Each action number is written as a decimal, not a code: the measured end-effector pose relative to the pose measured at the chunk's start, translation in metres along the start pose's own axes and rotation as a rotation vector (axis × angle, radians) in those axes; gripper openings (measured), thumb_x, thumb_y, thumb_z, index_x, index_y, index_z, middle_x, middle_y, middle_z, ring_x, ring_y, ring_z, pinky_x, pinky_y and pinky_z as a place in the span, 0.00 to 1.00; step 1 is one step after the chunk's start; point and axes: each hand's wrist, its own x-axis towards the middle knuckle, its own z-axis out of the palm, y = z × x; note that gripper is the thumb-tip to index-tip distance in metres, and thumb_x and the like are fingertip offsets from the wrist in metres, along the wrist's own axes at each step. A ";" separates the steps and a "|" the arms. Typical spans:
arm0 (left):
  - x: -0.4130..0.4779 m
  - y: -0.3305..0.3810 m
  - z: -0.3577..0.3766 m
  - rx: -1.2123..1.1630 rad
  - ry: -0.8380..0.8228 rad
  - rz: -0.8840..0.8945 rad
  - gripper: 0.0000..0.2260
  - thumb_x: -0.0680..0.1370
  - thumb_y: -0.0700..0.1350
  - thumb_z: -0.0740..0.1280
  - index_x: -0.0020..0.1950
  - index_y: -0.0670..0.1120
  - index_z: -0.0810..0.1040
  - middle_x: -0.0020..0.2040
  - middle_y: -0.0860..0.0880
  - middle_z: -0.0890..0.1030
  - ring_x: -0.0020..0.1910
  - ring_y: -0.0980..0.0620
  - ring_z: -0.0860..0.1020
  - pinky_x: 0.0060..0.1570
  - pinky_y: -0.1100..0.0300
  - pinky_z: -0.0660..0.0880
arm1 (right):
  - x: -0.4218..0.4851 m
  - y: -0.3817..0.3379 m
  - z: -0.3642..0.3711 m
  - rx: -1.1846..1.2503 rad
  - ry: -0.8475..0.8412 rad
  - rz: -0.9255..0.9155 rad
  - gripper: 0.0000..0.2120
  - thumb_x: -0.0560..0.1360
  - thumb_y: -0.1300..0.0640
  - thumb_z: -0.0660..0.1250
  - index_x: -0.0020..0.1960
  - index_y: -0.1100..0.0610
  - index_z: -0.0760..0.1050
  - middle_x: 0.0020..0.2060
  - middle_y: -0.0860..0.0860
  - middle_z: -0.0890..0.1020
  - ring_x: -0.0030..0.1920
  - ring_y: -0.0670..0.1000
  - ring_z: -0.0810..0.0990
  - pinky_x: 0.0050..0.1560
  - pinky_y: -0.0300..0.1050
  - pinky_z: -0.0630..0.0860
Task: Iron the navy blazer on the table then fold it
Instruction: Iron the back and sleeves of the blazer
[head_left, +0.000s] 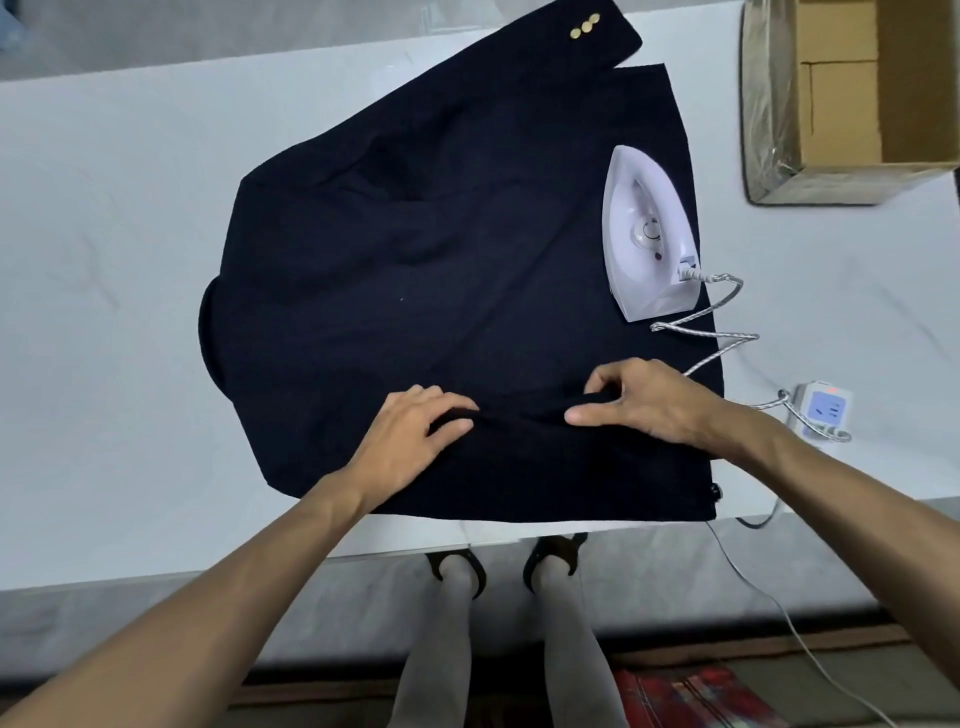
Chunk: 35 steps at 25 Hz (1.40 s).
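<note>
Both forearms reach over the near edge of the white table (104, 260). The left hand (415, 431) curls its fingers over a raised ridge of the navy blazer (415, 260), and the right hand (644, 400) pinches the same ridge between thumb and fingers. The blazer lies spread across the table's middle, its gold-buttoned sleeve (571, 47) angled away. A white iron (649, 234) sits on its right side, cord (701, 331) trailing to a power strip (826, 408). A cardboard box (841, 104) stands far right.

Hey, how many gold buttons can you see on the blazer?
3. The gold buttons sit side by side in a row on the sleeve cuff at the far end of the navy blazer. More may be hidden under the dark fabric.
</note>
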 end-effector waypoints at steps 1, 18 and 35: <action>0.001 0.001 0.009 0.170 0.053 0.016 0.13 0.82 0.53 0.63 0.64 0.54 0.78 0.50 0.55 0.78 0.52 0.54 0.72 0.64 0.58 0.63 | 0.003 0.005 0.005 -0.276 0.096 0.021 0.21 0.70 0.32 0.67 0.50 0.48 0.76 0.41 0.49 0.82 0.45 0.53 0.81 0.45 0.46 0.73; 0.043 0.053 0.028 0.418 -0.316 0.173 0.11 0.77 0.59 0.68 0.52 0.54 0.76 0.52 0.55 0.75 0.51 0.55 0.72 0.54 0.60 0.66 | 0.073 0.025 -0.094 0.112 0.769 0.085 0.23 0.70 0.44 0.71 0.59 0.56 0.74 0.54 0.54 0.78 0.56 0.56 0.76 0.55 0.49 0.74; 0.112 0.129 0.055 0.247 -0.326 -0.347 0.44 0.73 0.65 0.69 0.80 0.51 0.50 0.80 0.39 0.48 0.79 0.37 0.47 0.76 0.43 0.51 | -0.015 0.127 -0.148 1.191 0.799 -0.037 0.06 0.78 0.54 0.66 0.54 0.45 0.75 0.46 0.41 0.81 0.42 0.42 0.78 0.37 0.36 0.71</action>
